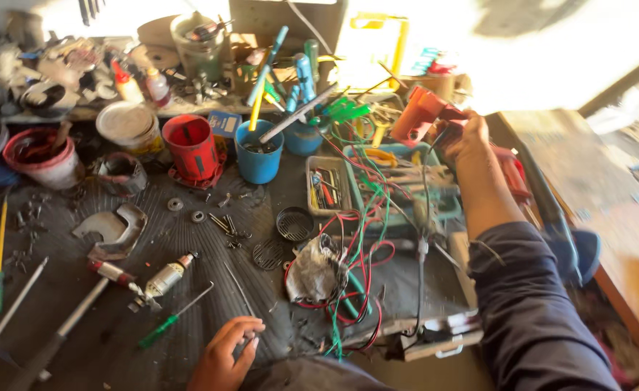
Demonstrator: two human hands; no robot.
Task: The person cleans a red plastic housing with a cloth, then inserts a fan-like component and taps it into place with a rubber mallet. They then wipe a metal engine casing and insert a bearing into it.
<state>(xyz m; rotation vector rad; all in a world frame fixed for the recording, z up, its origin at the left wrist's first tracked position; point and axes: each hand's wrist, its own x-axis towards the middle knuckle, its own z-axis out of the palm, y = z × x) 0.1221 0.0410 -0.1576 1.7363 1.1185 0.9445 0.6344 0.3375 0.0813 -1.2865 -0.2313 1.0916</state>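
On the dark, ribbed desk [189, 246], strewn with tools and small hardware, the blue plastic cup [258, 153] crammed with screwdrivers and rods serves as the landmark. Well to the right of that cup and slightly higher, the right hand [465, 139] is raised above the desk and closed around an orange-red plastic power-tool housing [422, 110]; a thin dark cord [422, 217] hangs down from the hand toward the near edge of the desk. Far below the cup, at the near edge, the left hand [225, 355] rests on the desk with its fingers loosely curled — they seem to pinch something small and thin, but what it is cannot be told.

Just left of the cup stands a red cylindrical plastic container [191, 147], and farther left a white round tub [128, 124] and a red-stained bucket [43, 156]. Right of the cup lies a grey rectangular tray of small bits [328, 185], and below and right of it a tangle of red and green wires [355, 246] spreads around a crumpled grey rag [313, 271]. Below the cup sit two round black mesh grilles [295, 224]. Down and left of the cup lie a small silver motor armature [166, 277] and a green-handled screwdriver [171, 318] — the latter near the left hand but apart from it.
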